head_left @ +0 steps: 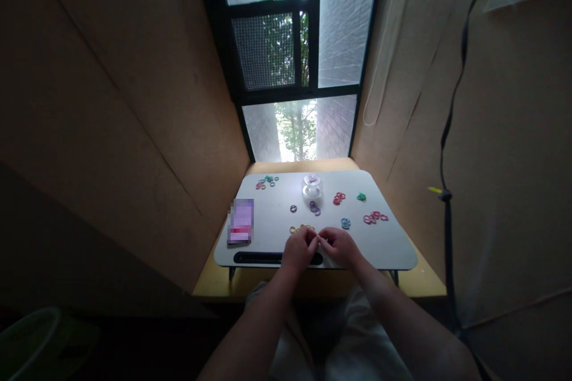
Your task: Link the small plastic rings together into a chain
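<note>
Over the near edge of a white lap table (268, 214), my left hand (298, 250) and my right hand (342, 246) meet with fingertips pinched together. Whatever lies between the fingers is too small to make out. Just beyond my left hand are several small yellow rings (293, 230), partly hidden by it. Blue rings (345, 223) lie beyond my right hand. Farther off sit purple rings (315, 208), a single dark ring (294, 209), red rings (339, 198), pink rings (374, 218) and green rings (361, 196), grouped by colour.
A clear plastic jar (312, 188) stands near the table's back. Mixed coloured rings (267, 182) lie at the back left, with a phone (241, 221) below them. A black slot (257, 258) runs along the front edge. At right hangs a dark cable (448, 250); walls flank both sides.
</note>
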Tool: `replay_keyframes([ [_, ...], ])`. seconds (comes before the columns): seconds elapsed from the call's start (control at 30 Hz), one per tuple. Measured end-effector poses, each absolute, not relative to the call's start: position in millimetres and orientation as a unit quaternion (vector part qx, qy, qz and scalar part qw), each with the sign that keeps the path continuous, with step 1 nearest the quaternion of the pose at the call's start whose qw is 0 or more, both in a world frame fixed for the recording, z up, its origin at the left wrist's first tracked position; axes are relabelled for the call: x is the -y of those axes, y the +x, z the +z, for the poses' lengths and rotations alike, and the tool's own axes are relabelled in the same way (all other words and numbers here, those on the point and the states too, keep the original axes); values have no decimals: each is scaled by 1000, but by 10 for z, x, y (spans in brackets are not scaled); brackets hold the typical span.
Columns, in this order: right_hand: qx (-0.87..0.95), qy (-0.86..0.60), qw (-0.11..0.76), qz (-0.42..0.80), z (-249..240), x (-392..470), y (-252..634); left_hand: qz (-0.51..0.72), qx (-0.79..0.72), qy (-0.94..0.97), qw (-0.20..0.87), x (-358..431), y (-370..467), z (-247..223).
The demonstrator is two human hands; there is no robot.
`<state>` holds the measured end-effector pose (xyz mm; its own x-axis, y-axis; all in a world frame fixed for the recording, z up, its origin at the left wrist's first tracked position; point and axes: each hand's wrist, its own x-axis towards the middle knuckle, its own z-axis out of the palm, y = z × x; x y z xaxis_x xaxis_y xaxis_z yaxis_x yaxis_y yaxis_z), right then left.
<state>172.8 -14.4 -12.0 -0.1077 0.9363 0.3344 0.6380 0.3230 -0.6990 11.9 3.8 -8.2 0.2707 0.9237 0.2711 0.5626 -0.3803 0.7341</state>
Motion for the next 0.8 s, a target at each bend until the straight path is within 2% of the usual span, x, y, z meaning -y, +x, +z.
replay_keyframes([
  [0.8, 720, -531, 397, 207, -121, 146, 1740, 349, -483, 754, 275, -45, 98, -102],
])
